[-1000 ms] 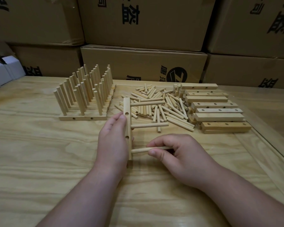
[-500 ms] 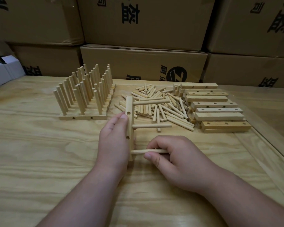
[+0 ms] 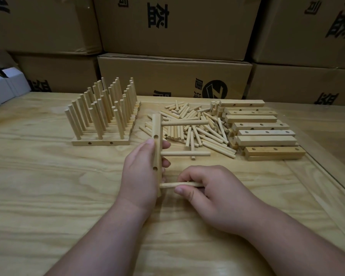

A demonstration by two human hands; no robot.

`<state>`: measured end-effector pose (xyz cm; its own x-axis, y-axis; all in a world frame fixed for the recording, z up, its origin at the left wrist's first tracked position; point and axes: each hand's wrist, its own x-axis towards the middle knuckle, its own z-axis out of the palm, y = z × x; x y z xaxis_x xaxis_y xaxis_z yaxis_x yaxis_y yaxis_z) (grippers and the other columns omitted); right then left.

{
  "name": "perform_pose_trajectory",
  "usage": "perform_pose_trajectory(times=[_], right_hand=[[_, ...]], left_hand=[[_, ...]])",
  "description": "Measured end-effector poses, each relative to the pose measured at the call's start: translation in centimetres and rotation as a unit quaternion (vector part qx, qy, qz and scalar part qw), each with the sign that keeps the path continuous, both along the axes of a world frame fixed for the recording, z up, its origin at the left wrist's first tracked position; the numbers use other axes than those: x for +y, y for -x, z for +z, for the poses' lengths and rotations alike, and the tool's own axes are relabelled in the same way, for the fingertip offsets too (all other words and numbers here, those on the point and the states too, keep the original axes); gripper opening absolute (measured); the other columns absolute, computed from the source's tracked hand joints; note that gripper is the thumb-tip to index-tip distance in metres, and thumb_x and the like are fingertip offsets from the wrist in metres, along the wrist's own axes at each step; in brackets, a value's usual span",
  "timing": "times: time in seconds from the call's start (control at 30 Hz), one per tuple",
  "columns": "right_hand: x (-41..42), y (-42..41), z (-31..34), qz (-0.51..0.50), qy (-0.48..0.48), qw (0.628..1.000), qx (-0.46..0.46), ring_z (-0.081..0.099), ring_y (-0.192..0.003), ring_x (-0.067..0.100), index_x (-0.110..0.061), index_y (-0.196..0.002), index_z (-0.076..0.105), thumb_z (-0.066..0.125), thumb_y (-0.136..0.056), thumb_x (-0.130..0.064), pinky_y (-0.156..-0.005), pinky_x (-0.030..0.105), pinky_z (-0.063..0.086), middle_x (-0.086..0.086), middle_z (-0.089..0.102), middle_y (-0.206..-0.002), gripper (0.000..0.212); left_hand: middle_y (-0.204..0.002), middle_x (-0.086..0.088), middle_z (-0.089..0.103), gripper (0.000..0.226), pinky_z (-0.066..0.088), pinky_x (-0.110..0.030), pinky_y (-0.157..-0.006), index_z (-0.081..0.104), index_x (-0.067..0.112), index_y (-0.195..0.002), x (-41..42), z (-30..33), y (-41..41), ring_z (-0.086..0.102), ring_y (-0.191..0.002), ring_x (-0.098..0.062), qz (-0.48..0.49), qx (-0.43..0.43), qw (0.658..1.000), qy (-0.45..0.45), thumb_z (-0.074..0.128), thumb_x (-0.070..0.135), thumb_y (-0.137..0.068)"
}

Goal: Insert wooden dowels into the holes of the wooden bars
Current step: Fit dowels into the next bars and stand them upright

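Round dowel — square-edged bar

The right hand sits closer to the left hand than one second ago — the exposed length of the third dowel between the right fingertips and the bar is shorter. The right thumb is now lower on the dowel, under it, and the right fingers curl more tightly over its top. The dowel lies level, where one second ago its right end sat slightly higher than the end at the bar. The bar in the left hand is tilted slightly — its far end leans a little more to the right than before.
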<state>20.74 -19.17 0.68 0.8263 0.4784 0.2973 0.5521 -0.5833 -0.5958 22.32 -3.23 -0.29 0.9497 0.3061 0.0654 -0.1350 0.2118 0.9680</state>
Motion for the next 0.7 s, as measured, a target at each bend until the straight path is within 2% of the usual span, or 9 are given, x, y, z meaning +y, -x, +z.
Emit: perform_pose_trajectory(times=[0.1,0.27,0.43,0.6,0.7], right_hand=[[-0.02,-0.07,-0.23,0.0,-0.013,1.0,-0.001,0.059,-0.065,0.012,-0.037,-0.082,0.063,0.058,-0.088,-0.045,-0.059,0.032,0.048,-0.01,0.063,-0.067,0.011],[0.4,-0.01,-0.49,-0.021,-0.042,0.999,-0.011,0.062,-0.066,0.013,-0.028,-0.083,0.065,0.06,-0.087,-0.045,-0.06,0.038,0.051,-0.003,0.066,-0.069,0.018],[0.2,-0.01,-0.44,-0.017,-0.049,0.999,0.003,0.061,-0.064,0.014,-0.028,-0.082,0.065,0.061,-0.087,-0.043,-0.058,0.04,0.051,-0.002,0.065,-0.07,0.017],[0.24,-0.07,-0.53,-0.019,-0.063,0.998,0.018,0.061,-0.065,0.011,-0.032,-0.082,0.065,0.062,-0.086,-0.043,-0.059,0.036,0.051,-0.007,0.065,-0.072,0.012],[0.0,-0.2,-0.75,-0.019,-0.068,0.997,0.043,0.059,-0.062,0.005,-0.034,-0.086,0.065,0.064,-0.085,-0.043,-0.055,0.022,0.048,-0.01,0.065,-0.073,0.009]], left_hand=[[-0.054,0.006,0.058,0.05,0.043,-0.021,-0.044,0.078,0.034,-0.079,0.02,-0.1,0.0,0.053,-0.051,-0.005,-0.003,0.0,1.0,-0.011,0.037,0.038,-0.107],[-0.056,0.011,0.061,0.042,0.045,-0.016,-0.049,0.072,0.025,-0.085,-0.45,-0.38,0.04,0.055,-0.055,-0.002,0.075,-0.02,0.996,-0.05,0.039,0.047,-0.097],[-0.055,0.008,0.061,0.049,0.045,-0.018,-0.051,0.075,0.033,-0.081,-0.28,-0.32,0.26,0.055,-0.055,-0.002,0.038,-0.015,0.997,-0.063,0.035,0.038,-0.109],[-0.058,0.01,0.061,0.046,0.046,-0.018,-0.052,0.074,0.024,-0.086,-0.35,-0.08,0.44,0.056,-0.058,-0.002,0.032,-0.038,0.998,-0.042,0.037,0.036,-0.109],[-0.059,0.011,0.06,0.043,0.047,-0.02,-0.055,0.072,0.025,-0.089,-0.51,-0.14,0.58,0.056,-0.06,-0.003,0.036,-0.043,0.997,-0.059,0.036,0.038,-0.108]])
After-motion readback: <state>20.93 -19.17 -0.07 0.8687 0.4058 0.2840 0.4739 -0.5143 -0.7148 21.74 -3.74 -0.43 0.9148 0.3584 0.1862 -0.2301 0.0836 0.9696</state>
